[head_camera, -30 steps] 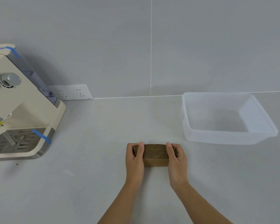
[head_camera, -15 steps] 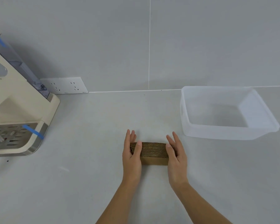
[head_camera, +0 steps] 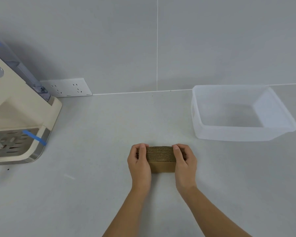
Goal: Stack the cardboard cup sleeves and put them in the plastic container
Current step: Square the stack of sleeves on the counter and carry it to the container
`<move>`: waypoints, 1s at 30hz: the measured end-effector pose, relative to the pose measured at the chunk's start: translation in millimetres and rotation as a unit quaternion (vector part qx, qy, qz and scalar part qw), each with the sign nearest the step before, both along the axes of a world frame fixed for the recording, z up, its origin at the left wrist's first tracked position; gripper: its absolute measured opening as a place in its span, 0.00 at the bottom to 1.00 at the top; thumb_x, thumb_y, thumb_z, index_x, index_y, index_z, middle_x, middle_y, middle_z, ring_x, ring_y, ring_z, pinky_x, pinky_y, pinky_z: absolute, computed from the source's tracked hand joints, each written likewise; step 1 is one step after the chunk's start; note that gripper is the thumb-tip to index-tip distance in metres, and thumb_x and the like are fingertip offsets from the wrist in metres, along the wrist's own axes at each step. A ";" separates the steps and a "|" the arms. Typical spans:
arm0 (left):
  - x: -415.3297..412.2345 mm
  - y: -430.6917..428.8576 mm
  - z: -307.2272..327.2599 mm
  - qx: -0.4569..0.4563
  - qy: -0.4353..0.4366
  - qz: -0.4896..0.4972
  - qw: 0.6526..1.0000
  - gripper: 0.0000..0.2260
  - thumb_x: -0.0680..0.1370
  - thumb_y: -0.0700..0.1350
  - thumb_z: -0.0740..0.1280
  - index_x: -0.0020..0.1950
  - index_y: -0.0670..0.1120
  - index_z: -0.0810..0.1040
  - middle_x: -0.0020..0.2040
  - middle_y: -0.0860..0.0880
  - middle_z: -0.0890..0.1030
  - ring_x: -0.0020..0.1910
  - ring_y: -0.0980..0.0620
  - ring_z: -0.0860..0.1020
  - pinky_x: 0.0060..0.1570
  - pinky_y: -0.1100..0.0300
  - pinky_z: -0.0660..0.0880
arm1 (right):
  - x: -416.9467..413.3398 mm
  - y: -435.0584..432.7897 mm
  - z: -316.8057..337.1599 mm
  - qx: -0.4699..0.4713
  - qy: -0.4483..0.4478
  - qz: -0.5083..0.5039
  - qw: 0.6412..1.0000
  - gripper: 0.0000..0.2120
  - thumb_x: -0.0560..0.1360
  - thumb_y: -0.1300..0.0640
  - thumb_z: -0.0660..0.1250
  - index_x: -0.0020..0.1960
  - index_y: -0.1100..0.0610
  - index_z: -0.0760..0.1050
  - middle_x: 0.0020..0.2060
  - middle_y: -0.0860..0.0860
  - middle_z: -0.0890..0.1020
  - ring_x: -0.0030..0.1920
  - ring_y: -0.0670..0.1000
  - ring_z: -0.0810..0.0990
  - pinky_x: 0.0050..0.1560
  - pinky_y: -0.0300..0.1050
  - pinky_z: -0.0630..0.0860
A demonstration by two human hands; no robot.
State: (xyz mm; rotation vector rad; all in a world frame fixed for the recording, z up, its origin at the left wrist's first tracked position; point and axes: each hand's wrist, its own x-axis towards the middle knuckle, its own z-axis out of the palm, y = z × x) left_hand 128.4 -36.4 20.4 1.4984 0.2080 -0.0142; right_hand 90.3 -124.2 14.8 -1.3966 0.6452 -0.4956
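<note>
A stack of brown corrugated cardboard cup sleeves stands on edge on the grey counter, front and centre. My left hand clasps its left end with the fingers curled over the top. My right hand clasps the right end the same way. Both ends of the stack are hidden under my fingers. The translucent plastic container sits on the counter to the right and behind the stack, with nothing inside it.
A cream water dispenser with blue tape strips and a metal drip tray occupies the left side. A white double wall socket sits low on the grey tiled wall behind the counter.
Half a second ago my fingers were stretched out flat beside the stack; now both hands have curled shut around its ends. The view has shifted slightly to the right.
</note>
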 end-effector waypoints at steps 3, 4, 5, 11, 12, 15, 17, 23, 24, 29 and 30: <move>1.7 1.9 1.8 -0.008 -0.014 0.012 1.000 0.11 0.80 0.40 0.59 0.39 0.44 0.74 0.36 0.51 0.75 0.32 0.65 0.73 0.33 0.74 0.68 | -0.1 1.4 4.2 -0.003 -0.024 -0.002 1.000 0.07 0.77 0.60 0.62 0.40 0.56 0.76 0.33 0.45 0.77 0.36 0.41 0.74 0.38 0.30 0.71; 1.7 3.1 0.1 -0.007 -0.016 0.008 1.000 0.11 0.80 0.41 0.58 0.39 0.44 0.74 0.36 0.51 0.75 0.32 0.65 0.72 0.34 0.74 0.68 | -0.3 1.2 3.4 -0.008 -0.025 0.005 1.000 0.08 0.77 0.60 0.62 0.40 0.55 0.75 0.33 0.45 0.77 0.35 0.40 0.74 0.38 0.30 0.70; 1.3 4.1 -2.5 -0.003 -0.013 0.003 1.000 0.11 0.80 0.41 0.58 0.38 0.44 0.74 0.36 0.51 0.75 0.32 0.64 0.72 0.34 0.73 0.69 | -0.8 1.5 1.2 -0.013 -0.019 0.012 1.000 0.09 0.77 0.59 0.62 0.39 0.54 0.75 0.32 0.45 0.76 0.34 0.40 0.73 0.37 0.31 0.70; -0.4 6.3 -10.4 0.020 0.000 -0.010 1.000 0.11 0.80 0.41 0.58 0.38 0.44 0.72 0.36 0.51 0.74 0.32 0.63 0.71 0.34 0.72 0.68 | -1.7 2.7 -7.3 -0.027 0.002 0.014 1.000 0.11 0.77 0.59 0.60 0.37 0.54 0.72 0.31 0.46 0.74 0.32 0.40 0.71 0.35 0.29 0.68; 0.4 6.6 -9.7 0.017 0.000 -0.015 1.000 0.11 0.80 0.42 0.58 0.38 0.44 0.72 0.36 0.51 0.74 0.32 0.63 0.71 0.34 0.72 0.68 | -1.3 2.5 -7.3 -0.030 0.000 0.014 0.999 0.11 0.77 0.59 0.60 0.37 0.54 0.72 0.31 0.46 0.74 0.32 0.40 0.71 0.35 0.30 0.68; 0.7 9.6 -7.9 0.010 0.006 -0.045 0.999 0.11 0.80 0.43 0.58 0.39 0.45 0.73 0.37 0.51 0.74 0.33 0.64 0.71 0.34 0.73 0.68 | -1.4 2.1 -7.8 -0.038 0.003 0.017 0.999 0.11 0.77 0.58 0.60 0.37 0.54 0.72 0.31 0.46 0.74 0.33 0.41 0.71 0.35 0.30 0.68; 0.6 15.9 -6.1 0.017 0.004 -0.090 0.996 0.09 0.80 0.44 0.60 0.41 0.46 0.74 0.38 0.52 0.75 0.34 0.64 0.72 0.36 0.74 0.69 | -1.2 2.5 -8.2 -0.040 0.005 0.017 0.999 0.11 0.77 0.58 0.60 0.37 0.54 0.72 0.31 0.46 0.74 0.33 0.41 0.71 0.35 0.30 0.68; 6.9 56.9 -7.7 0.087 -0.010 -0.308 0.947 0.28 0.65 0.56 0.71 0.62 0.52 0.69 0.53 0.55 0.77 0.49 0.64 0.76 0.49 0.68 0.74 | -1.9 0.8 -8.5 -0.041 0.014 0.030 0.999 0.10 0.78 0.56 0.60 0.38 0.53 0.73 0.33 0.46 0.75 0.35 0.42 0.72 0.36 0.30 0.69; 8.9 62.3 -7.8 0.110 -0.010 -0.336 0.935 0.32 0.64 0.55 0.73 0.65 0.52 0.67 0.55 0.55 0.76 0.52 0.63 0.76 0.52 0.66 0.74 | -2.1 0.5 -8.3 -0.043 0.017 0.031 0.998 0.10 0.78 0.56 0.60 0.38 0.53 0.73 0.33 0.46 0.75 0.35 0.42 0.72 0.36 0.30 0.69; 13.6 72.4 -5.3 0.178 -0.046 -0.355 0.917 0.27 0.69 0.38 0.74 0.62 0.52 0.67 0.56 0.56 0.76 0.53 0.67 0.75 0.52 0.73 0.70 | -3.3 -2.7 -3.5 -0.043 0.025 0.050 0.997 0.10 0.78 0.56 0.60 0.39 0.54 0.73 0.34 0.46 0.75 0.33 0.39 0.71 0.36 0.27 0.68; 14.0 73.2 -4.7 0.183 -0.055 -0.350 0.917 0.24 0.69 0.37 0.73 0.60 0.52 0.69 0.55 0.56 0.77 0.52 0.67 0.76 0.51 0.74 0.70 | -3.4 -4.0 -2.1 -0.042 0.025 0.060 0.997 0.10 0.77 0.56 0.60 0.39 0.54 0.74 0.34 0.47 0.75 0.33 0.38 0.71 0.36 0.27 0.68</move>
